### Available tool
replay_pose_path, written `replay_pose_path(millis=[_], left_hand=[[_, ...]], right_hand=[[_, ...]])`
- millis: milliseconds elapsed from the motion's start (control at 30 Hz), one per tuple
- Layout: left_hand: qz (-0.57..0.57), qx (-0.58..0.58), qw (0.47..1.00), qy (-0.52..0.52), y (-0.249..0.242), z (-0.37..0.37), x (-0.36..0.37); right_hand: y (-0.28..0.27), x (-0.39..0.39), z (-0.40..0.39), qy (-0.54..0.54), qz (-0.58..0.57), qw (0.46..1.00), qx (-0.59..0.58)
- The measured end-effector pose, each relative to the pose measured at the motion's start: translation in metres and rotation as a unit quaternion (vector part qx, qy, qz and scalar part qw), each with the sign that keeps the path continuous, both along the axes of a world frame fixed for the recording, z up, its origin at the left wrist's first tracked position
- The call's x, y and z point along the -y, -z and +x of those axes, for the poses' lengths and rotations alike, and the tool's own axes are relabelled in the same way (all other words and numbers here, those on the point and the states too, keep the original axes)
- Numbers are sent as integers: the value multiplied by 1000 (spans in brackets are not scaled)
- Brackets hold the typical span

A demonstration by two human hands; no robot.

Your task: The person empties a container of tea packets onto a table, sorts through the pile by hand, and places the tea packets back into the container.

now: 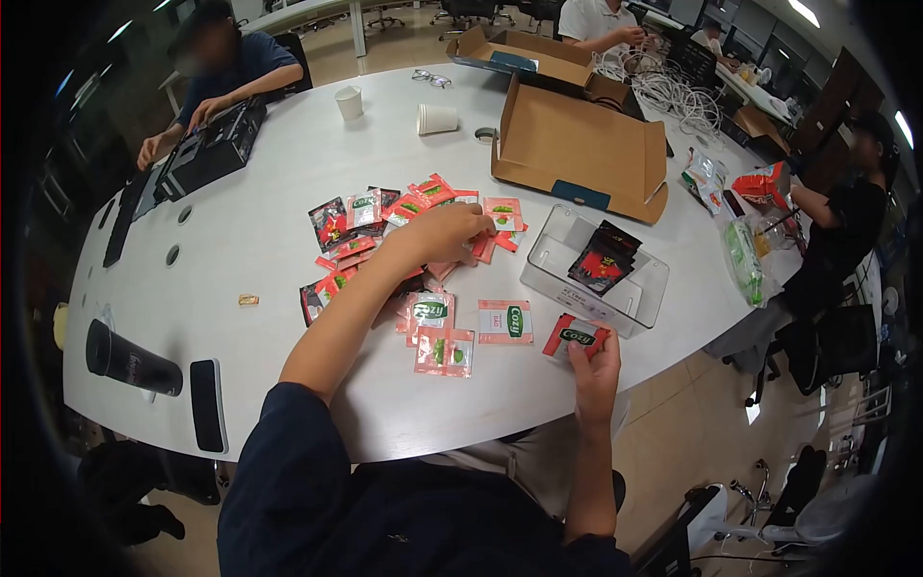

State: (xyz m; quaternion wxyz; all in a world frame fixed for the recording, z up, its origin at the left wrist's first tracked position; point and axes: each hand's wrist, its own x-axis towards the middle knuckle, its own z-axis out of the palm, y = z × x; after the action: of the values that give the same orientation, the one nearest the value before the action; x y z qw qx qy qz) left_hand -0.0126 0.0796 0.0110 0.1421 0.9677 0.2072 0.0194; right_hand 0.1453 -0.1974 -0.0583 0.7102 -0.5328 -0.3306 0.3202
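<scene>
My left hand (450, 233) reaches over a loose pile of tea sachets (365, 208), its bent fingers apart and touching sachets at the pile's right side. What lies under the palm is hidden. My right hand (598, 370) pinches a red and black Cozy tea sachet (575, 337) at the table's front edge. Pink Cozy sachets (506, 321) lie flat between my hands, and a few others overlap just left of them. Close to my right hand, a clear plastic bin (548, 271) holds several black and red sachets (604, 258) standing on edge.
An open cardboard box (577, 144) sits behind the bin. Paper cups (437, 119) and glasses (432, 78) are farther back. A black tumbler (133, 358) and a phone (208, 406) lie at left. Co-workers sit around the table, one at a black device (213, 149); snack bags (745, 260) are at right.
</scene>
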Motion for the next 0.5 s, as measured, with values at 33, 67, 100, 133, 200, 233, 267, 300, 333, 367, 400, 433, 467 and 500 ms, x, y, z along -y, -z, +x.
replay_pose_path(millis=[33, 67, 100, 133, 200, 233, 267, 300, 333, 367, 400, 433, 467, 500], left_hand=[[-46, 9, 999, 10, -4, -1, -2], [-89, 16, 996, 23, -12, -1, -3], [-80, 15, 996, 30, -23, 0, -4], [-132, 33, 991, 16, -32, -2, -1], [-190, 116, 975, 24, -41, -8, 8], [-193, 114, 974, 27, -45, -7, 15], [-238, 137, 961, 34, -54, -7, 25], [-282, 159, 945, 41, -60, -5, 35], [-266, 229, 929, 112, -58, 1, 47], [-274, 227, 927, 118, -56, 7, 58], [-208, 235, 936, 160, -53, 14, 70], [-143, 242, 938, 203, -47, 22, 82], [-155, 244, 933, 213, -36, 29, 93], [-161, 245, 931, 218, -30, 33, 103]], right_hand=[[-1, 0, 0, 0, 8, 1000, -6], [0, 0, -1, 2, 12, 1000, -7], [0, -1, 0, 0, 15, 1000, -15], [0, -1, 1, -2, 14, 1000, -24], [0, -1, 4, -1, 10, 1000, -25], [1, -1, 4, -7, 4, 1000, -27], [2, -1, 5, -4, 1, 1000, -27], [3, -2, 5, -6, 2, 1000, -26], [4, -2, 5, -6, 2, 1000, -25], [3, -2, 5, 2, -4, 1000, -26], [2, -3, 6, -2, -17, 1000, 2], [2, -2, 7, -4, -33, 999, 29], [5, -3, 8, -8, -21, 1000, 15], [3, -2, 8, -2, -27, 1000, 16]])
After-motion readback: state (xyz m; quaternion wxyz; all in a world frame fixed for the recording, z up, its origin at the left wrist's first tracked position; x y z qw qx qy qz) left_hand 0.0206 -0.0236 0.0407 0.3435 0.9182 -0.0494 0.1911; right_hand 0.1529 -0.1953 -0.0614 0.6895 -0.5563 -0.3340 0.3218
